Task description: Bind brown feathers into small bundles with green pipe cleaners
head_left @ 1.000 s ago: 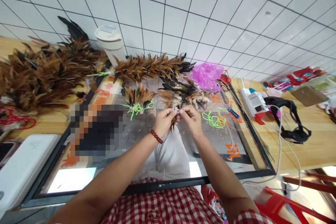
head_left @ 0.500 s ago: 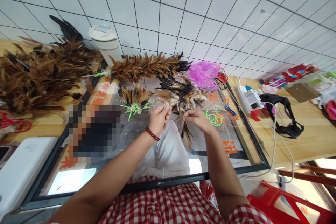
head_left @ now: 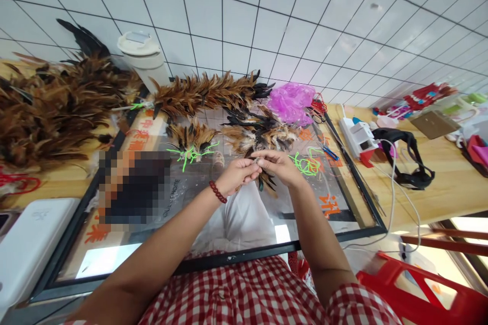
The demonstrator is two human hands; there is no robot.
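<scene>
My left hand [head_left: 237, 174] and my right hand [head_left: 280, 166] meet over the glass sheet [head_left: 244, 216], fingertips pinched together on the quill ends of a small bunch of brown and dark feathers [head_left: 266, 181] that hangs below my right hand. A red bead bracelet [head_left: 217, 192] is on my left wrist. Just beyond the hands lies a loose heap of feathers [head_left: 259, 134]. A tied feather bundle with green string [head_left: 191, 143] lies to the left of it, and loose green strings [head_left: 307, 163] lie to the right.
A long feather duster [head_left: 208, 92] lies along the back wall, a big pile of brown feathers [head_left: 49, 109] at far left beside a white lidded cup [head_left: 143, 58]. A pink plastic bag [head_left: 290, 103], white power strip [head_left: 357, 135], black strap [head_left: 409, 162] and white box [head_left: 26, 246] surround the glass.
My hands came apart half a second ago, the right one drawing a few feathers aside, and have now come together again over the glass. The camera drifted slightly right.
</scene>
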